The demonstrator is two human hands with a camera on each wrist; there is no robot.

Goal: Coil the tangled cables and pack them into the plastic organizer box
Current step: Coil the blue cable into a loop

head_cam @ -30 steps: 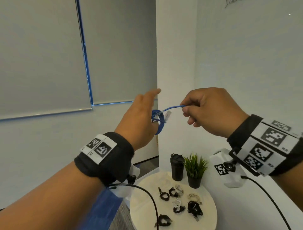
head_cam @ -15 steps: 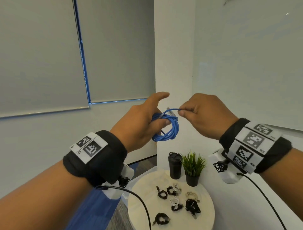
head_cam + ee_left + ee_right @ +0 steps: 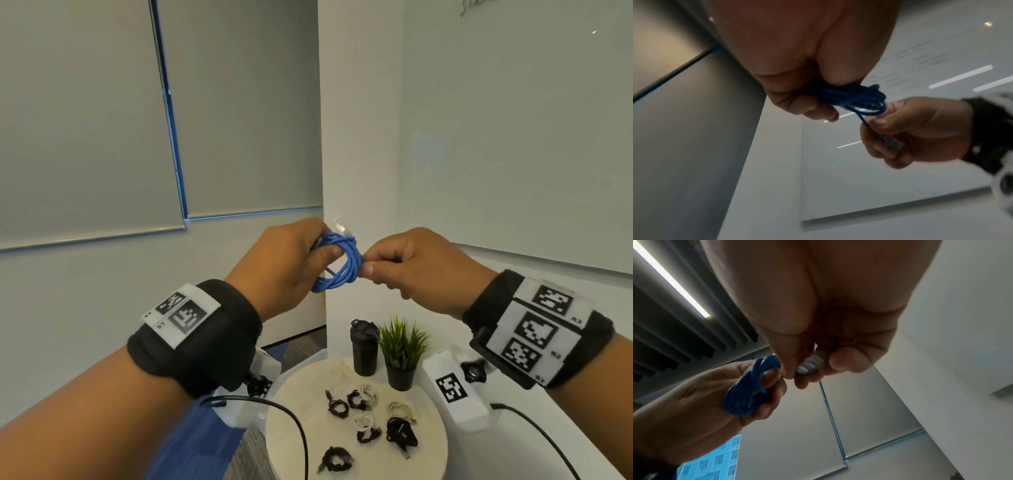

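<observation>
A blue network cable (image 3: 342, 263) is wound into a small coil and held up at chest height. My left hand (image 3: 294, 260) grips the coil (image 3: 851, 97) between thumb and curled fingers. My right hand (image 3: 404, 263) pinches the cable's free end, and its clear plug (image 3: 812, 361) lies between thumb and fingers. A second clear plug (image 3: 340, 226) sticks up above the coil. In the right wrist view the coil (image 3: 748, 392) lies across my left palm. No organizer box can be made out.
Below stands a round white table (image 3: 291, 428) with several small coiled black and white cables (image 3: 363, 418). A black bottle (image 3: 364, 346) and a potted green plant (image 3: 400, 349) stand at its far edge. Walls and window blinds are close behind.
The free end was stretched out to the right a second ago; now it is wound into the coil. My hands have drawn together and the coil has grown thicker.
</observation>
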